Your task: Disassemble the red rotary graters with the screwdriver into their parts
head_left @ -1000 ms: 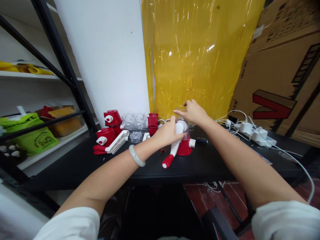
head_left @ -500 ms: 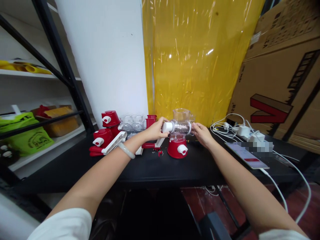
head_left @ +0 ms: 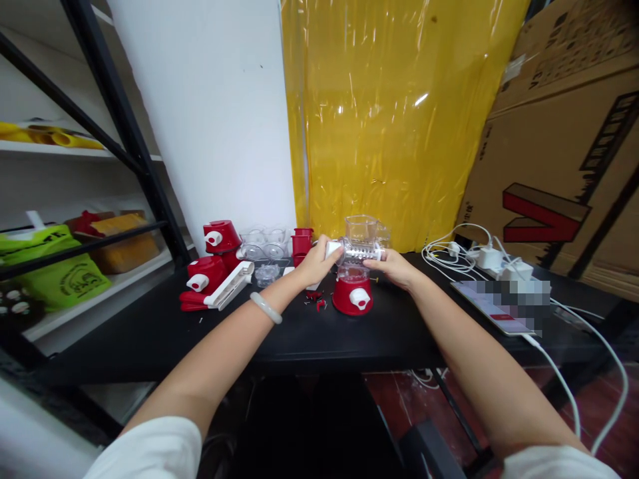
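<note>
On the black table stands a rotary grater with a red base [head_left: 352, 297], a white knob [head_left: 360, 301] on its front and a clear hopper [head_left: 361, 228] on top. Crosswise in its clear housing lies a perforated metal grater drum [head_left: 360, 251]. My left hand [head_left: 318, 261], wearing a pale bangle at the wrist, grips the white end piece [head_left: 333, 250] at the drum's left. From the other side, my right hand [head_left: 395, 267] pinches the drum's right end, thumb in front. Its far fingers are partly hidden behind the clear plastic.
Red grater bases [head_left: 206, 271] and a white crank arm [head_left: 234, 286] lie to the left. Clear plastic parts [head_left: 264, 245] and small red pieces [head_left: 318, 305] sit nearby. At right are a tablet [head_left: 492, 309], chargers [head_left: 516, 271] and loose white cables. A yellow curtain [head_left: 389, 133] hangs behind.
My left hand has closed further round the white end piece. My right hand has shifted a little left, its thumb now across the front of the drum's end.
</note>
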A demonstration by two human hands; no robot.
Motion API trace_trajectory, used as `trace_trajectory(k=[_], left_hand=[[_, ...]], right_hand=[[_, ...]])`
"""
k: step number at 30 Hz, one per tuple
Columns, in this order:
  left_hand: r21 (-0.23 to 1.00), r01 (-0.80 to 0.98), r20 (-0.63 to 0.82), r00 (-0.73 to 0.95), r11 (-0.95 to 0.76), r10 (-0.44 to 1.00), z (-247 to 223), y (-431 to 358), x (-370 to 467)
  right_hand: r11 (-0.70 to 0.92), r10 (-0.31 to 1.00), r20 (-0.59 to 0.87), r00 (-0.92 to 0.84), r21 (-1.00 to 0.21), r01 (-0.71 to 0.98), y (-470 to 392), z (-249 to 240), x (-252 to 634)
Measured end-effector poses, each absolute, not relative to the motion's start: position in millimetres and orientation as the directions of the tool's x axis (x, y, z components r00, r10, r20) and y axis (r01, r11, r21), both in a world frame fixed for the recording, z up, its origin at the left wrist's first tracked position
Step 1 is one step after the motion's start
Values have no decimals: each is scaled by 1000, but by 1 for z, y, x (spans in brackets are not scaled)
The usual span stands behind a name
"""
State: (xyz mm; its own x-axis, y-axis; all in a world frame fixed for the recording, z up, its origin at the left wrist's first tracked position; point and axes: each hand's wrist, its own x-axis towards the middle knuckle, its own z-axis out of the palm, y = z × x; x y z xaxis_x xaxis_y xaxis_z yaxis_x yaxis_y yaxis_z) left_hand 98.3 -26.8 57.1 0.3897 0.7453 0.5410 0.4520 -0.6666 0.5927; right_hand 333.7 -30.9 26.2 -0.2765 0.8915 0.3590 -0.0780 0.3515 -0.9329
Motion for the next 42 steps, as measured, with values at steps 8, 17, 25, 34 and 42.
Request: trace_trajectory(k=[8,17,25,34,42], left_hand=[[544,398,591,443,-738,674,59,-23,98],[544,384,703,276,-746,656,44,-22,106],[528,437,714,236,-728,660,44,-23,108],[508,416,692,324,-754,645,47,-20,103],[515,385,711,307,-766,632,46,-21,110]], right_hand=[[359,895,369,-250,-929,-85,-33,27,333],[346,901,358,-244,-934,-92,-33,26,333],[350,908,362,-210,-932,-95,-36,27,331],[341,910,356,-213,-934,-107,-37,26,333],[348,915,356,-190,-934,-78,-37,24,331]])
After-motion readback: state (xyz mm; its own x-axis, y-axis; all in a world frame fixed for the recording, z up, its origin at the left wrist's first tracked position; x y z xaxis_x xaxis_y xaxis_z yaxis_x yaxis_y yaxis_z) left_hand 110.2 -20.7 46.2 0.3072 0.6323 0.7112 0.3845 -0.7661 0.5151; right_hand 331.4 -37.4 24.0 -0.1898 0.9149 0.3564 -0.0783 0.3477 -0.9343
